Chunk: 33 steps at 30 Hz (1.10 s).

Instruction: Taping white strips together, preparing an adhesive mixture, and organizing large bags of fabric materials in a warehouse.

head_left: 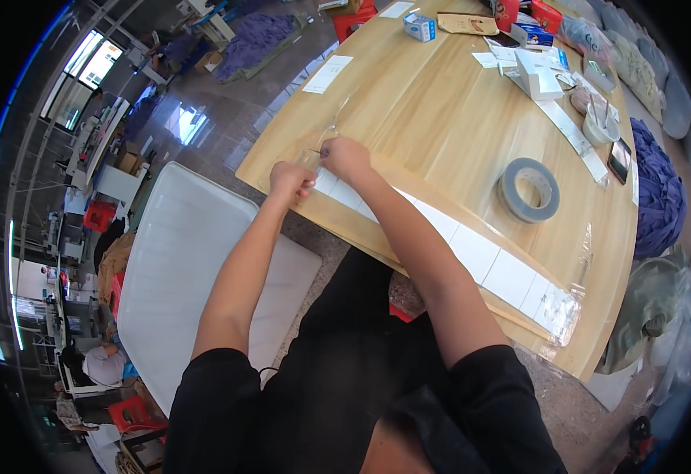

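A long row of white paper labels (448, 225) runs along the near edge of the wooden table, with glossy clear tape (564, 308) at its right end. Both hands are at the left end of this row. My left hand (290, 182) is closed in a pinch on a piece of clear tape (308, 160) at the table's edge. Just right of it, my right hand (345, 159) is also closed; its fingertips meet by the same clear piece, and what they grip is mostly hidden. A big roll of tape (529, 189) lies flat to the right.
On the wooden table (408, 103) are a blue-and-white box (419, 27), a white paper sheet (328, 74), a white cup (600, 126), a phone (619, 160) and small boxes. A white plastic table (195, 261) stands at left. Dark blue cloth (656, 189) lies beyond the right edge.
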### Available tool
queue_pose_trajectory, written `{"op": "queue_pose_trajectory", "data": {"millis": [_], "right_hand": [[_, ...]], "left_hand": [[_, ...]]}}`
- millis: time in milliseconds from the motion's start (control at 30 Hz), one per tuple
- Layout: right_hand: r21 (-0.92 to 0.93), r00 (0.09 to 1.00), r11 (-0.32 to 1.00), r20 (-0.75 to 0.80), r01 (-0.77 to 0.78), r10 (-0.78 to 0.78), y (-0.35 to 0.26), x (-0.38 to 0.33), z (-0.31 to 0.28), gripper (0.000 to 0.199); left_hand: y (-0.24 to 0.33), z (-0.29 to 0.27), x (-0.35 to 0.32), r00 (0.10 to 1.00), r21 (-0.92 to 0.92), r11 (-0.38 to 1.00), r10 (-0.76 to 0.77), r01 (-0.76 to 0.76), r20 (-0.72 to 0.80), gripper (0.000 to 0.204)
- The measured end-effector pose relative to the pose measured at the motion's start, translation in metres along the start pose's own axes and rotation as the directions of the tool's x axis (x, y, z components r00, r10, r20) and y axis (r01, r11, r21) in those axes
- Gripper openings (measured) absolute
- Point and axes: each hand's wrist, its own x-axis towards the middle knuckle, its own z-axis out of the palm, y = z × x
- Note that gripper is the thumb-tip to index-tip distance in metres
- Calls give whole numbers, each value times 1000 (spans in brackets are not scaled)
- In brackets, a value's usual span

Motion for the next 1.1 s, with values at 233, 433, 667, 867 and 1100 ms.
{"op": "queue_pose_trajectory", "data": {"millis": [233,433,667,867,1100], "right_hand": [[-8,999,1000,17,-28,28,6,3,6,16],[36,997,998,62,-49,47,-3,4,1,17],[-28,996,999,82,-25,28,-7,-2,-9,16],[-75,995,994,-59,79,-83,-18,-7,-12,34],[718,855,467,399,-516,331,51,38,-91,30]], "left_hand": [[-23,-11,-1,979,-61,989,-124,135,162,15],[-41,-8,1,994,-106,989,94,-99,-52,21],[-20,2,-2,910,580,752,412,-313,-43,42],[-23,-1,-12,896,596,731,442,-333,-42,40],[-30,2,-10,875,582,733,478,-352,-72,38]]}}
